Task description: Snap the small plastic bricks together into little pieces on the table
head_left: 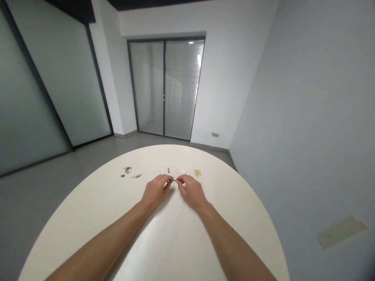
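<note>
Both my hands meet over the far middle of a round white table [88, 218]. My left hand [156, 190] and my right hand [190, 190] each pinch one end of a tiny grey piece [175, 180] held between their fingertips. The piece is too small to name. A small dark grey part [168, 169] lies just beyond my left fingertips. A small white part [183, 171] lies beyond my right fingertips, and a tan part [197, 172] rests to its right.
A cluster of small grey and tan parts [129, 172] lies at the far left of the table. Past the table's far edge are grey floor, a glass sliding door [165, 88] and a glass partition [43, 89]. A plain wall [307, 117] runs close on the right.
</note>
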Tool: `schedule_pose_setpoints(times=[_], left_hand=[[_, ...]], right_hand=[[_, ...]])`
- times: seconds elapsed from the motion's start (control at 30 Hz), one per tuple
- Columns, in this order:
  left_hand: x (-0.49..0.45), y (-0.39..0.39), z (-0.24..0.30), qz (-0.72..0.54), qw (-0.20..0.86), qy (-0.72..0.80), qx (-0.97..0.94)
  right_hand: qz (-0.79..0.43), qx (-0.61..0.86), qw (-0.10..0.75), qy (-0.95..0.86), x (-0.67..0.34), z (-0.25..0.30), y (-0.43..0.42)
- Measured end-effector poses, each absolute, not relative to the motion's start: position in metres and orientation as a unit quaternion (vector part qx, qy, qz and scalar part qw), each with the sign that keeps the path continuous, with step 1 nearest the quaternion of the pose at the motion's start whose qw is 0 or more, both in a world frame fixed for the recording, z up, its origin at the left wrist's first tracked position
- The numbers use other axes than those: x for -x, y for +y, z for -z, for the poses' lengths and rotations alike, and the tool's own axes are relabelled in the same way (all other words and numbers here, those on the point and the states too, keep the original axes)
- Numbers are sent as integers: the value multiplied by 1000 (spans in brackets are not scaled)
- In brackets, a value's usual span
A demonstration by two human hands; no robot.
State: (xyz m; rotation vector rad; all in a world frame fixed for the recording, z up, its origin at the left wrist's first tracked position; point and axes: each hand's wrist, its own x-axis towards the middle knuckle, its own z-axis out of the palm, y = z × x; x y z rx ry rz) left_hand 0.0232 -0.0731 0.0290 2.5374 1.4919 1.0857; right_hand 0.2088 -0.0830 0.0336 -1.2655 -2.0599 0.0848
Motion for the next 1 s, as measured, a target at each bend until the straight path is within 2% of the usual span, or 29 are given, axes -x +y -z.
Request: schedule_pose_setpoints(times=[1.0], left_hand=[[-23, -78, -33, -336, 4, 461, -821]], right_hand=[[-34, 473, 359, -804, -209, -34, -84]])
